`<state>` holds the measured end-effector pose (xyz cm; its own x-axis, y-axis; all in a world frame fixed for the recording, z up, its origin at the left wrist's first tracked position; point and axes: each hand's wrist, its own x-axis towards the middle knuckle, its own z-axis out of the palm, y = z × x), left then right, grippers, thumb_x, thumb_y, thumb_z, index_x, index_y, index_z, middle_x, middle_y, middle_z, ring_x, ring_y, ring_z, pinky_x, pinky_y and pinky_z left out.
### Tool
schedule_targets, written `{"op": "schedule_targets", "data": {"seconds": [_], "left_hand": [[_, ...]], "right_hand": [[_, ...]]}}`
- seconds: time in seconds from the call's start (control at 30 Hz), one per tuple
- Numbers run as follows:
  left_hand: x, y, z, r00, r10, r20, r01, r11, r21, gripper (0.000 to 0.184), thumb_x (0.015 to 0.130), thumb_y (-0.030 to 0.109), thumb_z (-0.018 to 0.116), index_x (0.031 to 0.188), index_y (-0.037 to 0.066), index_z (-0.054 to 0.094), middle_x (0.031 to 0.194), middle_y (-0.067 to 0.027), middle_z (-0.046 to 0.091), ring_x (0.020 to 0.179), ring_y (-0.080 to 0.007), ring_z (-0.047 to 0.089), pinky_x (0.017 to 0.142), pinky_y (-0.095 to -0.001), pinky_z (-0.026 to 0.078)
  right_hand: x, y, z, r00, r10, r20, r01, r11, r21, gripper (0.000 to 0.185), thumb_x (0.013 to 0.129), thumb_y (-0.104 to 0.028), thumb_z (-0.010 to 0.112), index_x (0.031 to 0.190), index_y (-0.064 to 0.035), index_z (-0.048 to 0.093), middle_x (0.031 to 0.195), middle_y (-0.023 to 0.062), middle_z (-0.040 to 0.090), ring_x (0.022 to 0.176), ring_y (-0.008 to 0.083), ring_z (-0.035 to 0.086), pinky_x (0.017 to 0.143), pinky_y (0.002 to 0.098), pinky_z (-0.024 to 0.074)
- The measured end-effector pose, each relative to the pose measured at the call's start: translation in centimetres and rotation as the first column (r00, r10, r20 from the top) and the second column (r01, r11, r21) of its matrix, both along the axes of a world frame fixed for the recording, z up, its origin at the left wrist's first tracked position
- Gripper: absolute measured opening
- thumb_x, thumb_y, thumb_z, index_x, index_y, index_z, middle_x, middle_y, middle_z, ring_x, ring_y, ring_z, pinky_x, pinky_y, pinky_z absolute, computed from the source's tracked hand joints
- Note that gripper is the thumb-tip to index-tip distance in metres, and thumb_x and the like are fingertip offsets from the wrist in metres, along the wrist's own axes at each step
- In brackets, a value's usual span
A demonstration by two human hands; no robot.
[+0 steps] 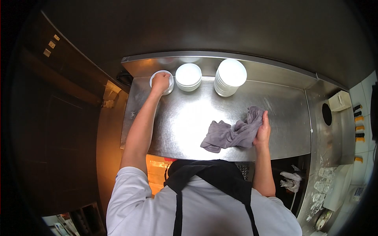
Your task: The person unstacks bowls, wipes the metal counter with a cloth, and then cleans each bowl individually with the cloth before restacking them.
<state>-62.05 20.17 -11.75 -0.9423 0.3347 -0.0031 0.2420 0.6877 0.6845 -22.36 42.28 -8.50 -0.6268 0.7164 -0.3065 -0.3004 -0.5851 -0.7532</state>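
Observation:
My left hand [160, 82] is at the back left of the steel counter [177, 137], its fingers closed over the right part of the rim of a white bowl [167, 91]; the fingertips are hidden inside it. Beside that bowl stands a short stack of white bowls or dishes [188, 74]. A taller stack of white dishes [231, 73] is farther right, leaning slightly in this view. Near the front right, my right hand [264, 131] holds a crumpled grey cloth [232, 133], which trails to the left across the counter.
A raised steel ledge [275, 70] runs along the counter's back. To the right, a lower steel surface holds several clear glasses [325, 179] and a white container [339, 101]. Yellow-and-black handled items [359, 128] line the tiled wall. A white rag [290, 180] hangs below the counter.

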Motion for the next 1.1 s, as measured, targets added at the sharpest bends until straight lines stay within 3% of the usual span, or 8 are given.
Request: {"op": "schedule_targets", "data": {"seconds": [0.23, 0.33, 0.57, 0.7, 0.83, 0.9, 0.97, 1.1], "left_hand": [[1.1, 0.1, 1.3, 0.999, 0.017, 0.038, -0.021, 0.994, 0.11, 0.023, 0.091, 0.023, 0.059, 0.095, 0.004, 0.074, 0.092, -0.0148, 0.072, 0.086, -0.0271, 0.068, 0.078, -0.0382, 0.05], [0.6, -0.2, 1.2, 0.994, 0.016, 0.111, -0.04, 0.975, 0.22, 0.022, 0.092, 0.018, 0.058, 0.095, 0.004, 0.073, 0.09, -0.0115, 0.072, 0.084, -0.0222, 0.066, 0.076, -0.035, 0.05], [0.2, -2.9, 3.1, 0.982, 0.112, 0.151, -0.176, 0.834, 0.523, 0.023, 0.095, 0.014, 0.053, 0.101, 0.001, 0.071, 0.094, -0.008, 0.07, 0.088, -0.0157, 0.061, 0.079, -0.0306, 0.047], [-1.5, -7.2, 3.2, 0.939, 0.319, 0.127, -0.327, 0.72, 0.612, 0.039, 0.098, 0.036, 0.056, 0.095, -0.001, 0.069, 0.087, -0.0031, 0.064, 0.079, -0.0122, 0.053, 0.074, -0.0272, 0.043], [-5.0, -14.6, 0.5, 0.817, 0.551, 0.169, -0.569, 0.724, 0.39, 0.053, 0.088, 0.052, 0.063, 0.087, 0.0, 0.071, 0.071, -0.0083, 0.067, 0.078, -0.0215, 0.061, 0.078, -0.0345, 0.044], [-5.9, -18.9, -1.8, 0.832, 0.554, 0.006, -0.55, 0.824, 0.137, 0.049, 0.088, 0.051, 0.061, 0.088, 0.003, 0.073, 0.103, -0.0182, 0.069, 0.098, -0.0292, 0.062, 0.088, -0.0418, 0.045], [-5.7, -21.9, -3.4, 0.811, 0.582, 0.057, -0.576, 0.812, -0.092, 0.051, 0.089, 0.052, 0.058, 0.098, 0.005, 0.073, 0.13, -0.0232, 0.052, 0.119, -0.0365, 0.049, 0.098, -0.0482, 0.04], [-4.2, -21.7, -7.3, 0.694, 0.711, -0.116, -0.72, 0.685, -0.108, 0.052, 0.09, 0.053, 0.055, 0.12, 0.013, 0.066, 0.155, -0.0254, 0.021, 0.141, -0.0467, 0.019, 0.111, -0.0601, 0.023]], "right_hand": [[-0.2, -0.1, -0.1, 1.0, 0.007, 0.02, -0.007, 1.0, 0.008, 0.059, 0.1, -0.051, 0.046, 0.114, 0.0041, 0.061, 0.101, 0.0108, 0.065, 0.086, 0.0198, 0.064, 0.077, 0.0349, 0.0539], [0.3, 0.4, -0.9, 0.998, 0.069, -0.015, -0.069, 0.998, 0.003, 0.055, 0.101, -0.047, 0.045, 0.119, 0.0032, 0.059, 0.114, 0.0131, 0.065, 0.102, 0.0243, 0.064, 0.091, 0.0397, 0.0517], [0.3, 0.0, -0.6, 1.0, 0.011, 0.015, -0.011, 1.0, -0.019, 0.061, 0.1, -0.051, 0.046, 0.119, 0.0056, 0.059, 0.11, 0.0134, 0.064, 0.096, 0.0221, 0.063, 0.084, 0.0367, 0.0533], [0.5, 0.1, -1.1, 1.0, 0.013, 0.014, -0.012, 1.0, -0.017, 0.062, 0.1, -0.051, 0.046, 0.12, 0.0057, 0.058, 0.113, 0.0139, 0.064, 0.098, 0.0223, 0.063, 0.086, 0.0371, 0.0526], [0.4, 0.1, -1.1, 1.0, 0.005, 0.015, -0.004, 1.0, -0.027, 0.055, 0.1, -0.048, 0.047, 0.118, 0.0024, 0.06, 0.112, 0.0125, 0.066, 0.1, 0.0242, 0.065, 0.089, 0.0395, 0.0526], [0.1, -0.1, -0.8, 1.0, 0.0, 0.011, 0.001, 0.999, -0.045, 0.055, 0.1, -0.047, 0.046, 0.118, 0.0022, 0.061, 0.112, 0.0123, 0.066, 0.099, 0.0239, 0.065, 0.088, 0.039, 0.0527], [0.0, -0.1, -1.0, 1.0, 0.015, 0.007, -0.015, 0.999, -0.047, 0.054, 0.1, -0.047, 0.046, 0.118, 0.0021, 0.061, 0.112, 0.0123, 0.066, 0.099, 0.0237, 0.065, 0.088, 0.0387, 0.0528], [-0.2, 0.0, -1.2, 0.998, 0.068, -0.008, -0.068, 0.997, -0.024, 0.054, 0.1, -0.047, 0.046, 0.118, 0.0024, 0.06, 0.113, 0.0125, 0.066, 0.1, 0.0238, 0.065, 0.089, 0.0387, 0.0526]]}}
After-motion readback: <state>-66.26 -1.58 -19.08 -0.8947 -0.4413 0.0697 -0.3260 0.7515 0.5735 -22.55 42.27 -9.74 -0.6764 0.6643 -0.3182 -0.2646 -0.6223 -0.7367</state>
